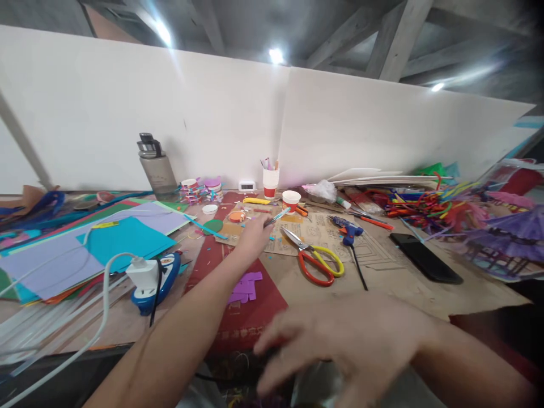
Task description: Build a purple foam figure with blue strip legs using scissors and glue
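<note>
White partition boards back a brown paper-covered worktable (pixel 399 289) strewn with craft scraps. Reaching far forward, the left hand (pixel 254 237) is closed around a thin light-blue stick, probably a pen or brush (pixel 278 216), which juts past the fingers toward a red-banded paper cup (pixel 291 200). Just right of it lie metal scissors (pixel 315 258) with one orange and one yellow loop handle, then a blue glue gun (pixel 347 229). Close to the camera and blurred, the right hand (pixel 346 340) hovers palm down, fingers loosely spread, gripping nothing. Flat coloured card sheets (pixel 123 238) are stacked at left.
</note>
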The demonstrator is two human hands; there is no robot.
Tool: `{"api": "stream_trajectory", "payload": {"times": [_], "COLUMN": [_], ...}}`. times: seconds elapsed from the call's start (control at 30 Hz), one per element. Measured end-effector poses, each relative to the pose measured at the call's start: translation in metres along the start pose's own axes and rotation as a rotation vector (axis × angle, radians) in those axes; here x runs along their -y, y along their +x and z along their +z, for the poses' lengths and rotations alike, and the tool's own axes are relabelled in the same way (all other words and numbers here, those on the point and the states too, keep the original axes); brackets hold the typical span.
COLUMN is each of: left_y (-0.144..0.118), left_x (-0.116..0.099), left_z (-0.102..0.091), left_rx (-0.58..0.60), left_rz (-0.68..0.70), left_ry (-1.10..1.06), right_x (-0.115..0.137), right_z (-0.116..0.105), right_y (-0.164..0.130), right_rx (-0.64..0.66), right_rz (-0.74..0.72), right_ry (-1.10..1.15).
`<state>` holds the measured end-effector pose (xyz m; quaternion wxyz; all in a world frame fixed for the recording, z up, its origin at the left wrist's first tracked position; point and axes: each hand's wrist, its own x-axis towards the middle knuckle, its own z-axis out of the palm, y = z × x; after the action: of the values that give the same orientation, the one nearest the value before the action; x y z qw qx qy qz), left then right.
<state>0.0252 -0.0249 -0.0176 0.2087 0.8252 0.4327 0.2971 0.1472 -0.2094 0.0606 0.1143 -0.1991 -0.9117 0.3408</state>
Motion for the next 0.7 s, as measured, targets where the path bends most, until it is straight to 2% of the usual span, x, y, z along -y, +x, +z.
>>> {"api": "stream_trajectory", "payload": {"times": [0.1, 0.17, 0.27, 0.37, 0.5, 0.7], "left_y": [0.001, 0.002, 0.004, 0.003, 0.000, -0.004], "left_x": [0.001, 0.002, 0.004, 0.004, 0.001, -0.007], "left_z": [-0.001, 0.000, 0.000, 0.000, 0.000, -0.002], "left_rx": [-0.095, -0.154, -0.128, -0.079, -0.068, 0.001], "left_rz": [0.042, 0.035, 0.059, 0.146, 0.161, 0.129], "left_ry": [0.036, 0.093, 0.106, 0.038, 0.030, 0.034], "right_x": [-0.025, -0.043, -0.065, -0.079, -0.097, -0.134], "right_z": [0.001, -0.001, -0.004, -0.006, -0.011, -0.040], "right_y": [0.001, 0.003, 0.005, 0.002, -0.015, -0.075], "right_rx": [-0.320, -0.510, -0.720, -0.819, -0.874, -0.997], "right_rz": [0.194, 0.217, 0.198, 0.193, 0.275, 0.672], "right_ry": [-0.219, -0.365, -0.472, -0.496, -0.527, -0.659]}}
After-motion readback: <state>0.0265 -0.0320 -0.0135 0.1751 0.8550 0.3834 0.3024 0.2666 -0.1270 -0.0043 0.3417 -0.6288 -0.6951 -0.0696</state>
